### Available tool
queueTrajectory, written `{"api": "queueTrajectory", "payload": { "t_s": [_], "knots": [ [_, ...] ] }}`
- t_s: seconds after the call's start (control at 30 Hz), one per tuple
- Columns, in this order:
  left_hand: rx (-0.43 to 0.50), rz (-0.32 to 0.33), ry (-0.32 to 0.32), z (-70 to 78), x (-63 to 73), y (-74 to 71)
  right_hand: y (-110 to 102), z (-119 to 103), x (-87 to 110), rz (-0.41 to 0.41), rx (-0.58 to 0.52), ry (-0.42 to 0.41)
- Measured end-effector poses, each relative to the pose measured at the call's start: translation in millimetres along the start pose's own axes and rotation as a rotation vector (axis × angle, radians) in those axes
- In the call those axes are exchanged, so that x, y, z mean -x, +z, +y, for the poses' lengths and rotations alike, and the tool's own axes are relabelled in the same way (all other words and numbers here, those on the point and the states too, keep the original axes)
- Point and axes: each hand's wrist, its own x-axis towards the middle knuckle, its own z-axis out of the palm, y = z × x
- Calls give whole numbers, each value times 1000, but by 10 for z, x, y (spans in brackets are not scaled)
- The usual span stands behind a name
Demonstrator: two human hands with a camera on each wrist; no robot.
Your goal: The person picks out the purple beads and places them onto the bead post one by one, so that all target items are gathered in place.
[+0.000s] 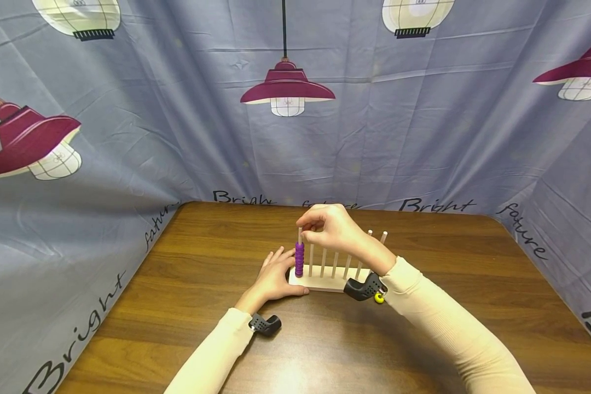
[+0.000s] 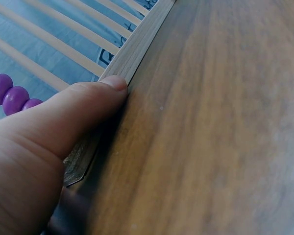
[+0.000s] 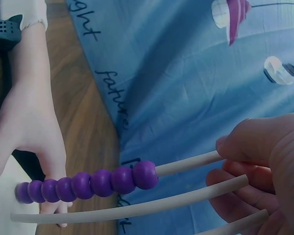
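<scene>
A pale wooden bead rack (image 1: 320, 282) stands on the table, with a row of upright pegs. Purple beads (image 1: 299, 260) are stacked on its leftmost peg (image 3: 188, 164), whose upper part is bare. The left hand (image 1: 274, 275) holds the rack's left end, thumb along the front edge and fingers behind. At the top of the leftmost peg, the right hand (image 1: 336, 227) has thumb and fingertips around the tip. No bead shows between those fingers. In the left wrist view, the left thumb (image 2: 88, 105) presses against the base's edge.
A small yellow round piece (image 1: 378, 297) shows beside the right wrist's black camera (image 1: 364, 287). Other pegs (image 1: 335, 265) of the rack rise under the right forearm. The brown wooden table (image 1: 216, 241) meets a printed blue-grey curtain (image 1: 202, 137) at the back and sides.
</scene>
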Motion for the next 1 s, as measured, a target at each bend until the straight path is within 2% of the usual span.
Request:
{"api": "queueTrajectory", "payload": {
  "t_s": [1.0],
  "knots": [
    [19, 2, -9, -9, -8, 8, 2, 13, 2, 15, -25, -27]
  ]
}}
